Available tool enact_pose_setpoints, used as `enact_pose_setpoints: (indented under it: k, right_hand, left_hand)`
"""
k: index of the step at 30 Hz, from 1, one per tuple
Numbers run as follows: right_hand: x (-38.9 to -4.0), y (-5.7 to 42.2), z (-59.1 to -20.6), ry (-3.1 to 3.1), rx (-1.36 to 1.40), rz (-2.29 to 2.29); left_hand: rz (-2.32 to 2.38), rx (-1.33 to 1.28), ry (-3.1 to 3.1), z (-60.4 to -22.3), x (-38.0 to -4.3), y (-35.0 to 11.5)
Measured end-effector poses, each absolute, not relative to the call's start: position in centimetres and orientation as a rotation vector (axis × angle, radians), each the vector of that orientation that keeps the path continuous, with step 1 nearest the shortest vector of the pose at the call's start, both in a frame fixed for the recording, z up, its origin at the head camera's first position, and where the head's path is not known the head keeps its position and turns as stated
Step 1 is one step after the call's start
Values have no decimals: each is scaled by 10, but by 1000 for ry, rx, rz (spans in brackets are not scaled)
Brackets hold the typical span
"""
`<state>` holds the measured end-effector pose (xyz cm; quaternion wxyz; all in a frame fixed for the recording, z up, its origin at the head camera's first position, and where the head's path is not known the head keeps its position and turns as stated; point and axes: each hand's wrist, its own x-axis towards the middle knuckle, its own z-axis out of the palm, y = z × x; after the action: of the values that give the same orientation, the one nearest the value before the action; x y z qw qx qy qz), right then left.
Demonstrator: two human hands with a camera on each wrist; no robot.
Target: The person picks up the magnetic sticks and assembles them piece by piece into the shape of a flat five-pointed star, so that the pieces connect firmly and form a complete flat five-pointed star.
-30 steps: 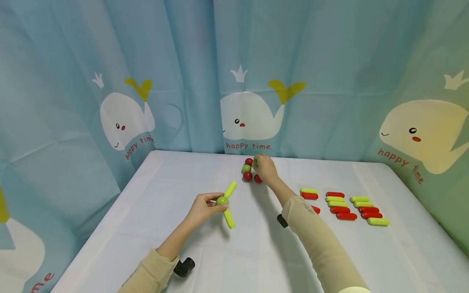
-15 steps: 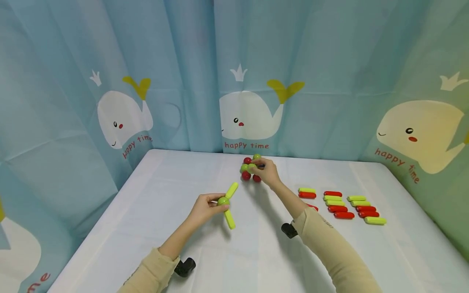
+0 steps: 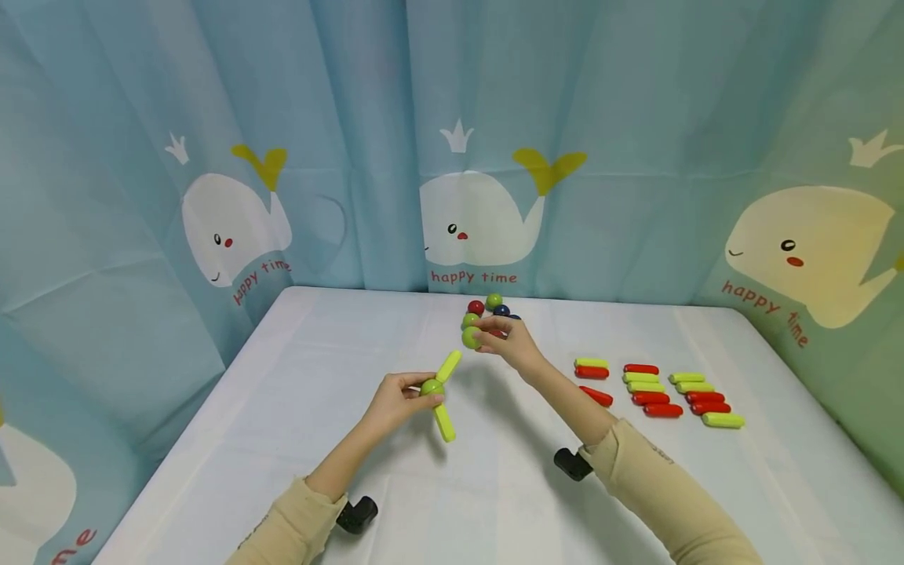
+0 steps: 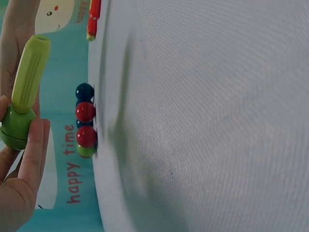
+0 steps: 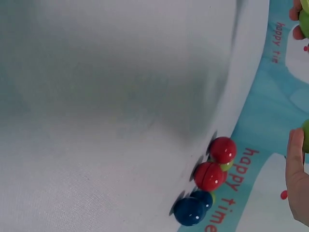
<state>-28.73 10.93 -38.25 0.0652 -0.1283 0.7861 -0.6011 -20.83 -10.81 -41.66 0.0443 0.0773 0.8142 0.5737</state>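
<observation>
My left hand holds a green ball between thumb and fingers. Two yellow-green rods stick out of that ball, one toward the back and one toward the front. In the left wrist view, a ridged rod rises from the ball's top. My right hand pinches another green ball at its fingertips, in front of the ball cluster and apart from the left hand's piece. At the right wrist view's edge, only part of this ball shows.
Red, green and blue balls cluster at the table's back edge, among them a red ball, a green ball and a blue ball. Several red rods and yellow-green rods lie in groups on the right. A curtain hangs behind.
My right hand has drawn a green ball out of the cluster, leftward and nearer to me, uncovering blue balls behind. The left hand with its ball and rods stays nearly still.
</observation>
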Motion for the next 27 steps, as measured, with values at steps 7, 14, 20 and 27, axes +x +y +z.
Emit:
enact_pose_setpoints:
  k: [7, 14, 20, 27]
  right_hand:
    - [-280, 105, -385, 2299, -488, -1827]
    - [-279, 105, -383, 2312, -517, -1830]
    - [-280, 106, -382, 2311, -533, -1801]
    - [-280, 107, -380, 2306, -544, -1801]
  left_hand:
    - [1748, 231, 2491, -417, -207, -108]
    - [1800, 217, 2483, -415, -207, -107]
    - [1848, 200, 2482, -415, -205, -107]
    - [1882, 221, 2439, -415, -207, -107]
